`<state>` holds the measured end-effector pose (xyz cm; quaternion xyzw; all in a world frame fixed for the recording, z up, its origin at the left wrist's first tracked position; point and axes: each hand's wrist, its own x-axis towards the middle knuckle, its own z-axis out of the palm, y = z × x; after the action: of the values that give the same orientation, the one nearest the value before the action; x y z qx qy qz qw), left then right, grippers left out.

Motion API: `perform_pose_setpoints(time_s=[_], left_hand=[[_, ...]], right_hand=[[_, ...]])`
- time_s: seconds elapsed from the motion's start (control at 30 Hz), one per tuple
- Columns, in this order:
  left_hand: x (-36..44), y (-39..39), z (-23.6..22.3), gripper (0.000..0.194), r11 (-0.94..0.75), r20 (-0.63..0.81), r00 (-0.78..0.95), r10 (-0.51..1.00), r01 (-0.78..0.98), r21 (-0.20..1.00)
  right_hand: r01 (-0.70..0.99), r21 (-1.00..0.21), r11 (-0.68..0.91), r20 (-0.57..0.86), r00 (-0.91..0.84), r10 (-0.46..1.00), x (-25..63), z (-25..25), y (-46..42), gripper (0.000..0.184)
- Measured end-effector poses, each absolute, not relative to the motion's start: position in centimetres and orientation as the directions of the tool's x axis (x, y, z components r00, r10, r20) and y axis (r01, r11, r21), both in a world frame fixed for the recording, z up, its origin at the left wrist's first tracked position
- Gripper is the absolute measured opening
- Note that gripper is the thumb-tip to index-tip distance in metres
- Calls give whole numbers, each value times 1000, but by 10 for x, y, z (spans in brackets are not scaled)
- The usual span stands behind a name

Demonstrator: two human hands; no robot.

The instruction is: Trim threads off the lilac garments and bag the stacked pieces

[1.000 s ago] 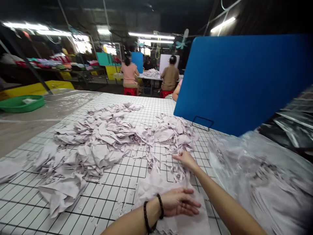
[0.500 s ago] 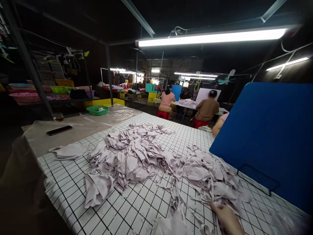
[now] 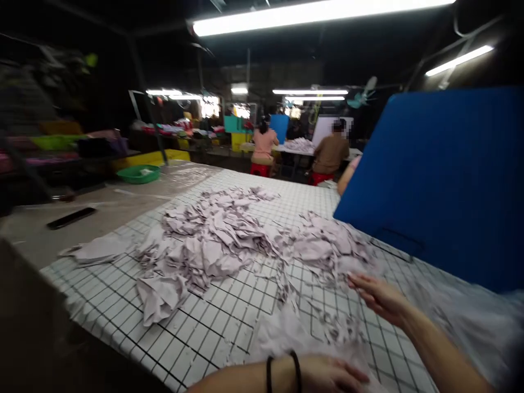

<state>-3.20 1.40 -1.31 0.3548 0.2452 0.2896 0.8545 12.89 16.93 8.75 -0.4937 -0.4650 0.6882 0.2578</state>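
At the bottom edge, my left hand (image 3: pixel 327 374), with two black bands at its wrist, lies over a pale cloth piece (image 3: pixel 282 334). Its fingers stretch to the right, blurred and partly cut off by the frame. My right hand (image 3: pixel 380 297) reaches in from the right with its fingers extended, nothing visible in them. Just beyond its fingertips is a heap of crumpled pale lilac cloth pieces (image 3: pixel 319 243). A larger heap of such cloth pieces (image 3: pixel 216 232) spreads to the left. Thin loose strips (image 3: pixel 289 286) trail between the heaps and my hands.
A grid-patterned tablecloth (image 3: pixel 204 327) covers the table. A blue board (image 3: pixel 442 180) stands at the right, with clear plastic (image 3: pixel 470 311) near it. On the left are a phone (image 3: pixel 71 218) and a green basket (image 3: pixel 139 174). Two people (image 3: pixel 264 144) sit farther back.
My right hand has left the cloth at the right heap's near edge, its fingers now extended. My left hand has entered at the bottom. The view has shifted, everything sitting higher and further left.
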Motion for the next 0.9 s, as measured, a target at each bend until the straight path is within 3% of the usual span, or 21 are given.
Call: perform_pose_setpoints(time_s=[0.1,0.3,0.5,0.57,0.67,0.77,0.9], left_hand=[[-23,8,-17,55,769,-307,776,551,-330,548],[-29,6,-1,55,798,-357,771,527,-305,519],[-42,-4,31,54,675,-274,721,637,-348,651],[-50,-6,40,47,537,-268,611,745,-312,784],[-60,-7,45,38,245,-203,325,924,-95,965],[-63,-3,43,52,131,-124,193,973,-26,991],[-56,8,41,61,135,-106,245,964,-106,985]], right_hand=[[42,-888,-458,-428,-440,789,135,101,164,24],[85,-860,-504,-481,-469,741,147,105,148,22],[226,-870,-438,-491,-470,733,153,104,130,30],[289,-880,-376,-474,-493,730,154,104,123,33],[386,-881,-273,-452,-520,725,154,102,109,38],[411,-883,-226,-438,-551,710,153,99,97,40],[366,-914,-175,-383,-637,668,154,96,89,35]])
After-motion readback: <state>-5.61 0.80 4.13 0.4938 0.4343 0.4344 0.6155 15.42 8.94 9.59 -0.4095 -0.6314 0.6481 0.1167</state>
